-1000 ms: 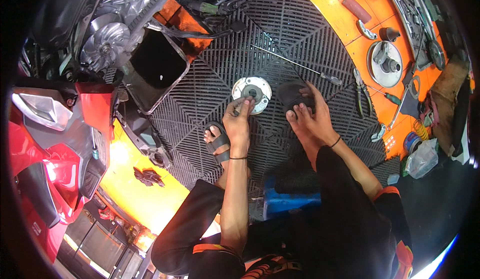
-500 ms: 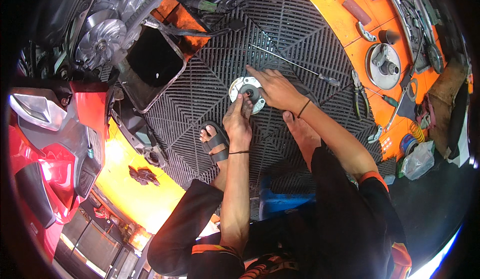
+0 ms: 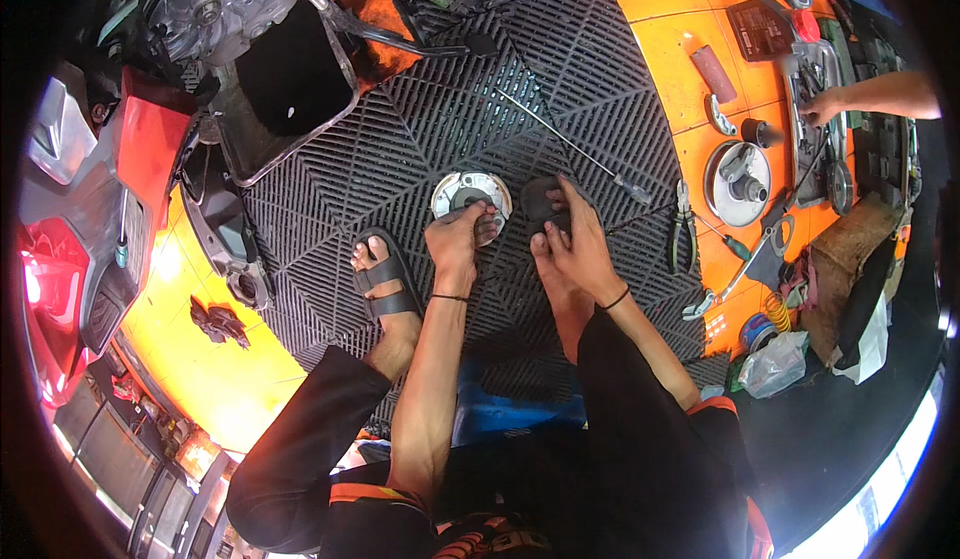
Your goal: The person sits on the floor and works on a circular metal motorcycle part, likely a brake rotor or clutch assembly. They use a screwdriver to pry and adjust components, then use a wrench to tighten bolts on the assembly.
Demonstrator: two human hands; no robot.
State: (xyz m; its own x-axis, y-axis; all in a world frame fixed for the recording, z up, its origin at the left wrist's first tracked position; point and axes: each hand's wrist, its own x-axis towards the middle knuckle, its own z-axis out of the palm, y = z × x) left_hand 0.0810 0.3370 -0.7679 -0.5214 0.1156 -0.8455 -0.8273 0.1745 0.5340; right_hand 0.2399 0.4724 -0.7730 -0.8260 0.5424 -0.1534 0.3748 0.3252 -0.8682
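A round silver clutch assembly [image 3: 452, 185] with a dark hub rests on the ribbed black mat [image 3: 330, 189]. My left hand [image 3: 460, 239] grips it at the middle, fingers curled over the hub. To its right, my right hand [image 3: 585, 244] has its fingers apart, resting by my bare right foot [image 3: 565, 299] and the dark sandal [image 3: 540, 199] under it. A long screwdriver [image 3: 625, 184] lies above on the mat, with pliers [image 3: 683, 229] to the right. My left foot [image 3: 380, 289] wears a black sandal.
A red scooter body [image 3: 150, 134] and fan part [image 3: 210, 14] stand left, beside a black tray [image 3: 230, 124]. On the orange tiles [image 3: 660, 49] lie a metal pulley [image 3: 740, 194], toolbox [image 3: 810, 79], bottle [image 3: 755, 29] and plastic bag [image 3: 770, 369]. A co-worker's hand [image 3: 825, 104] reaches into the toolbox.
My right hand reached over the clutch assembly, then drew back right to the sandal. A co-worker's arm has entered at the right. My left hand stays on the assembly; the view has shifted.
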